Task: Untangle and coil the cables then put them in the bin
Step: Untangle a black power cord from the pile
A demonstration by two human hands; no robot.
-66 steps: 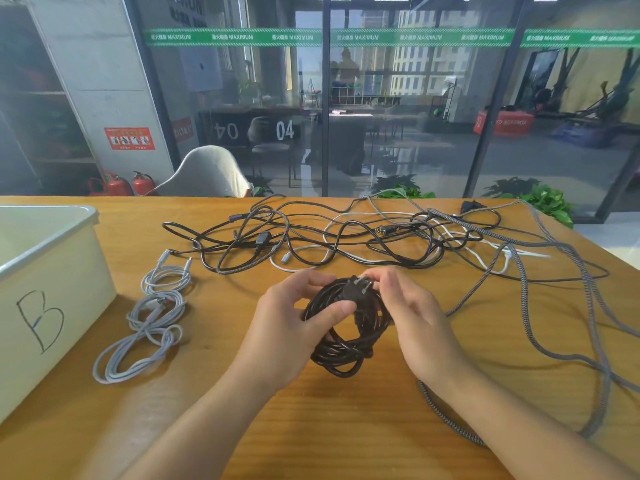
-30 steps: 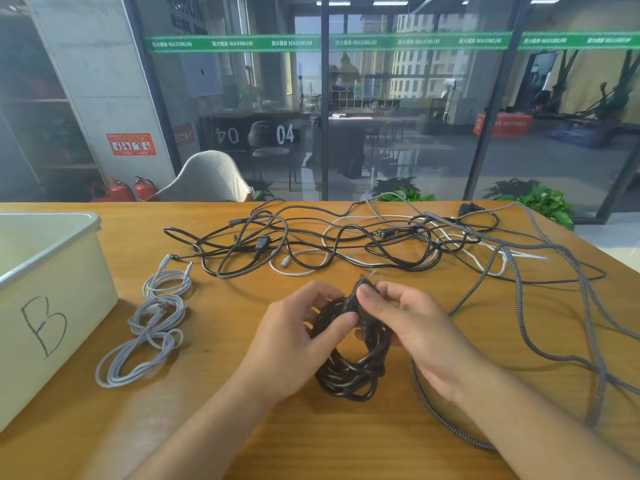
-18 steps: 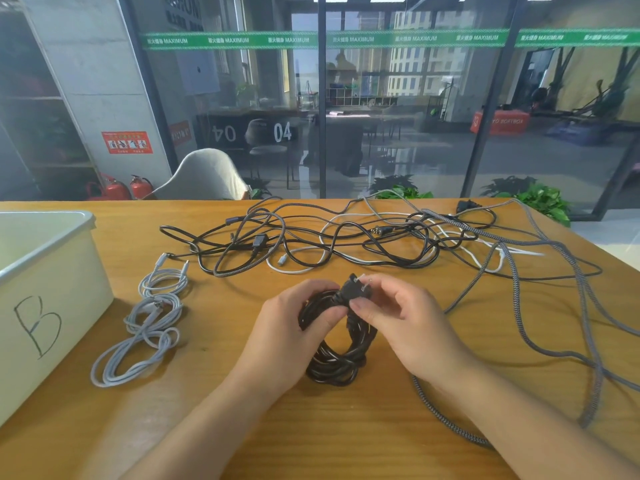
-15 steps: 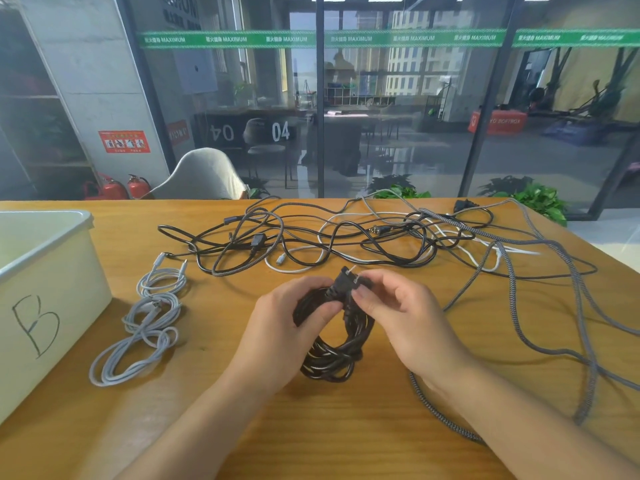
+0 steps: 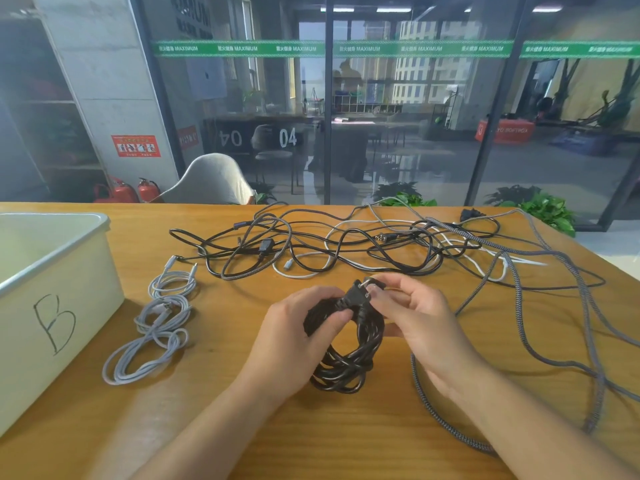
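Bin (image 5: 59, 271) marked "B" sits beside coiled grey cables (image 5: 156, 320) on table (image 5: 214, 427).

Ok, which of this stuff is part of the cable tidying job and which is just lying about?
Part of the job:
black coil, held by left hand and right hand
tangled cables
grey coiled cable
bin

Just lying about:
chair
fire extinguishers
plants

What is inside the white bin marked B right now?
The bin shows only bare pale inner wall; no cable is visible in it. Its floor is hidden by the near wall. The grey coiled cable lies on the table beside it.
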